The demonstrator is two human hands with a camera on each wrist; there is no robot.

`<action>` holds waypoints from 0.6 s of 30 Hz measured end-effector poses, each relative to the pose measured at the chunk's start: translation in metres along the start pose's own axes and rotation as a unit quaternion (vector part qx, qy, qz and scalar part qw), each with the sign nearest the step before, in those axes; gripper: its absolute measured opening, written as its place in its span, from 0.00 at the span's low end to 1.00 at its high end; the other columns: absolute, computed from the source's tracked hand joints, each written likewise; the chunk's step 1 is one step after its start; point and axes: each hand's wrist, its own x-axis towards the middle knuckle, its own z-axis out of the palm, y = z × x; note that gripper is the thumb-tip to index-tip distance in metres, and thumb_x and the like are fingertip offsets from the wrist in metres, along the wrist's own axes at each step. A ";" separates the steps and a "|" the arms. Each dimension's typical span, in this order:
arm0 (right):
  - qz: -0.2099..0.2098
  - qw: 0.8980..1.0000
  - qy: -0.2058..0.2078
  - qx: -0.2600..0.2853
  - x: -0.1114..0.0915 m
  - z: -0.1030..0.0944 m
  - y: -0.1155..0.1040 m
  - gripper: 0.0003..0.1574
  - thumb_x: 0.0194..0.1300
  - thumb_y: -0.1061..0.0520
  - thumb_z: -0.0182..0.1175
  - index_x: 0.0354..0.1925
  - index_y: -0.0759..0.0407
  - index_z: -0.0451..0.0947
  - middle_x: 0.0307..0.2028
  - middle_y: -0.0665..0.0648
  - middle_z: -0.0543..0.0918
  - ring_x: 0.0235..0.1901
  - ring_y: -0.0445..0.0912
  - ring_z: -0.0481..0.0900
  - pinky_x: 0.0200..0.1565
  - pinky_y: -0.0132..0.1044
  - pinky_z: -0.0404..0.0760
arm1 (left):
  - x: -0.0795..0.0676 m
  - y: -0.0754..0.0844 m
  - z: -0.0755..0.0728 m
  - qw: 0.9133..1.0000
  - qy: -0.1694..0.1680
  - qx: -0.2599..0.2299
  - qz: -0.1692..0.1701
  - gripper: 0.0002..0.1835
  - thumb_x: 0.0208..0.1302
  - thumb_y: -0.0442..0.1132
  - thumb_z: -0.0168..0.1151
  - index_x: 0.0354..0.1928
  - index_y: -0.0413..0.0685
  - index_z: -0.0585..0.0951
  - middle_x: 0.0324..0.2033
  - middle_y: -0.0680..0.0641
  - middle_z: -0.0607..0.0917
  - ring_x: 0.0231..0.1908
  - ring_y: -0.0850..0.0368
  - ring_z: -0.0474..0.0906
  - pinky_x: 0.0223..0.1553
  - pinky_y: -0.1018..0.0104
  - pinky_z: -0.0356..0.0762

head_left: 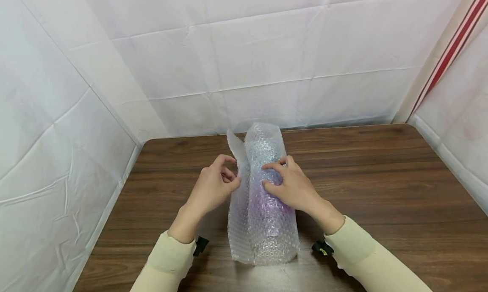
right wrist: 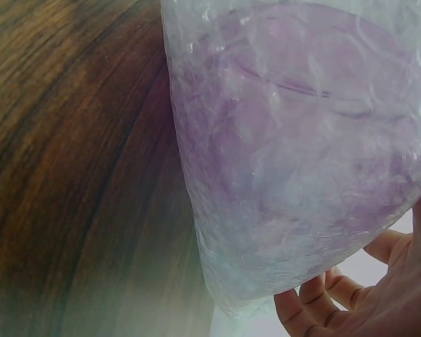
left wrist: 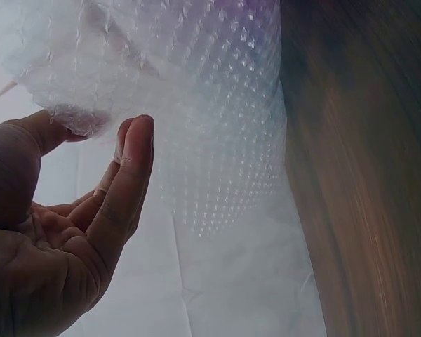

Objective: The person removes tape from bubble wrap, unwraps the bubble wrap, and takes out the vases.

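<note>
On the table lies a roll of bubble wrap (head_left: pixel 271 224) around a blue-to-purple, see-through object (right wrist: pixel 302 140), whose kind the wrap hides. A loose flap of bubble wrap (head_left: pixel 241 224) stands up along the roll's left side. Beside this flap, my left hand (head_left: pixel 213 184) has thumb and fingers apart, touching or almost touching its edge; the left wrist view shows one fingertip behind the film. My right hand (head_left: pixel 293 184) rests on the roll from the right, fingers spread and lightly bent over it.
The brown wood-grain table (head_left: pixel 381 190) reaches to a white sheet wall (head_left: pixel 267 54) at the back, with more sheeting at both sides. A red-striped strip (head_left: pixel 453 50) runs up the right rear corner. Dark wrist devices (head_left: pixel 323 247) sit at both sleeve cuffs.
</note>
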 end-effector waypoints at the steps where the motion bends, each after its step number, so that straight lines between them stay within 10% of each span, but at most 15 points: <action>1: 0.000 1.000 0.000 0.001 0.000 0.000 0.000 0.27 0.68 0.42 0.64 0.64 0.43 0.81 0.59 0.59 0.70 0.53 0.57 0.73 0.41 0.50 0.79 | 0.000 -0.001 -0.001 1.000 0.000 0.001 -0.001 0.25 0.65 0.37 0.69 0.63 0.45 0.75 0.30 0.52 0.88 0.26 0.64 0.81 0.31 0.66 0.81; 18: -0.004 1.000 0.003 0.004 -0.001 0.001 0.000 0.26 0.68 0.42 0.63 0.63 0.43 0.81 0.58 0.59 0.70 0.53 0.57 0.72 0.43 0.51 0.78 | -0.004 -0.019 -0.010 1.000 -0.012 0.013 0.000 0.31 0.65 0.35 0.66 0.70 0.43 0.72 0.29 0.53 0.86 0.28 0.62 0.79 0.37 0.63 0.80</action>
